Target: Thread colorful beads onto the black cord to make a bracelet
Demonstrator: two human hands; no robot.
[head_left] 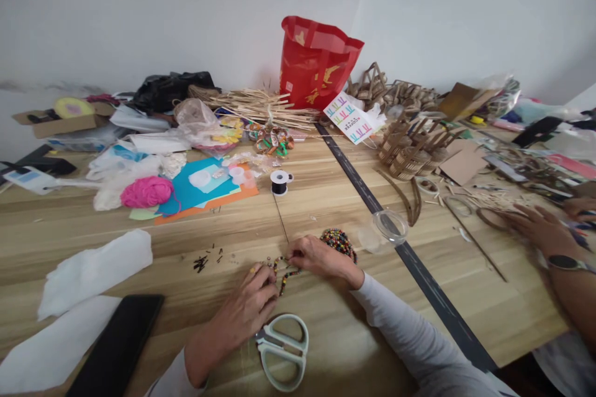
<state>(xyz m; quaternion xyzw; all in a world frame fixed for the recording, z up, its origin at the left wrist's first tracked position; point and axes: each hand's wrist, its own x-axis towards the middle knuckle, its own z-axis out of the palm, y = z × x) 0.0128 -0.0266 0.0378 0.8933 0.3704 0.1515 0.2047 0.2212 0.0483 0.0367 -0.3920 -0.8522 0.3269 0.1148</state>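
Observation:
A short string of colourful beads [283, 285] lies in a loop on the wooden table between my two hands. My right hand [316, 257] pinches it at its upper end, where a dark cord [280, 217] runs down from the spool [279, 183]. Bent and drawn together, the fingers of my left hand [246, 301] grip the loop's left side; the exact hold is partly hidden. Just past my right hand sits a coiled heap of bead strands [339, 242]. White-handled scissors [285, 347] rest below, their blades partly under my left hand. Small black pieces [201, 262] are scattered to the left.
A dark strip [433, 288] crosses the table, with a clear round lid [390, 227] on it. At right, another person's hand [542, 229] rests near craft sticks. Pink yarn [146, 191], a red bag [316, 62] and small woven baskets [410, 158] stand farther back.

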